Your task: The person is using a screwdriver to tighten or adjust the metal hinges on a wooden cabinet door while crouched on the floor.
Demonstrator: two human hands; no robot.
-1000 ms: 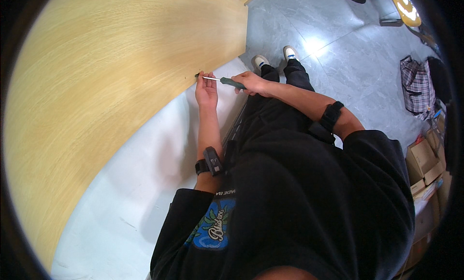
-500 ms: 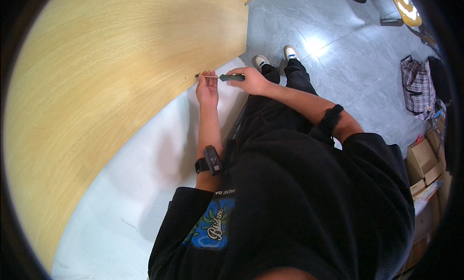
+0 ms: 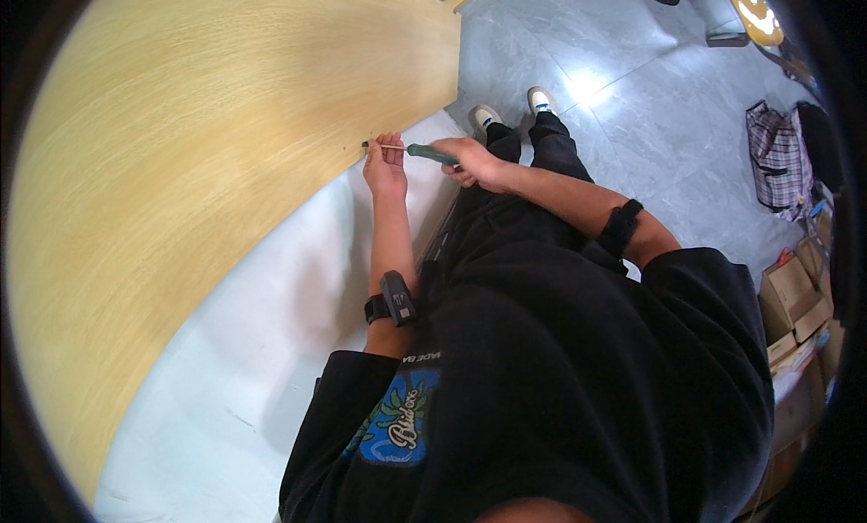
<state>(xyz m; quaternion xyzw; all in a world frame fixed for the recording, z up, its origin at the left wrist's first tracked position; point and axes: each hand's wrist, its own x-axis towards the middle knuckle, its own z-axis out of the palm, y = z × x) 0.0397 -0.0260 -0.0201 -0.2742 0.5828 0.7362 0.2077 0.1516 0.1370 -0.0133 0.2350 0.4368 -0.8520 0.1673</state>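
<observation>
The right hand (image 3: 476, 163) was closed around the green handle of a screwdriver (image 3: 433, 154), whose metal shaft (image 3: 396, 147) ran leftward to the fingers of the left hand (image 3: 386, 164). The hands were apart from each other, linked only by the tool. The left hand was turned palm up, thumb and fingers gathered about the tip end; whether they pinched the shaft, or a small dark piece (image 3: 365, 144) just beyond them, could not be told. That piece appeared to sit against the wooden panel (image 3: 226, 144) on the far side of the left hand. The seating of the tip was too small to verify.

Hazards noted, as a matter of judgement. The tip could slip out if the right hand pushed off the line of the shaft; the left fingers, being right beside it, would be first exposed to a jab. A skid could also scratch the panel face. Should the left hand's hold be slack, the dark piece could tilt, turn with the tool or drop. Too much twist from the right hand could damage whatever the tip was engaged with. The black strap (image 3: 621, 227) on the right forearm was well apart from the tip and presented no evident snag.
</observation>
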